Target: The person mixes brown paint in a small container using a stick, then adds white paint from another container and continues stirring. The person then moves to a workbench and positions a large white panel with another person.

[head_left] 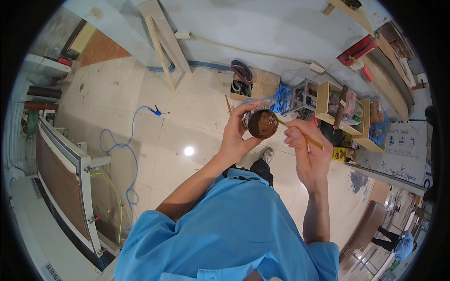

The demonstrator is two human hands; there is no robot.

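Blue short-sleeved cloth shirt, worn by the person at work, fills the foreground below both hands. Glossy cream tiled floor spreads beneath and around them. Well to the left of the left hand stands a white-edged upright frame with a brown panel. Far off to the lower right of the right hand, a co-worker in a blue top and dark trousers appears small. Beyond the right hand, up and to its right, sits a pale yellow rectangular box of mixed items; past the left hand is a brown cardboard box, with a coil of bright blue hose beside it.

Fingers curled, the left hand grips a round cup with brown contents, its mouth facing the camera. Just to the cup's right, the right hand is closed around a slim yellowish-brown stick, whose far end reaches the cup's rim.
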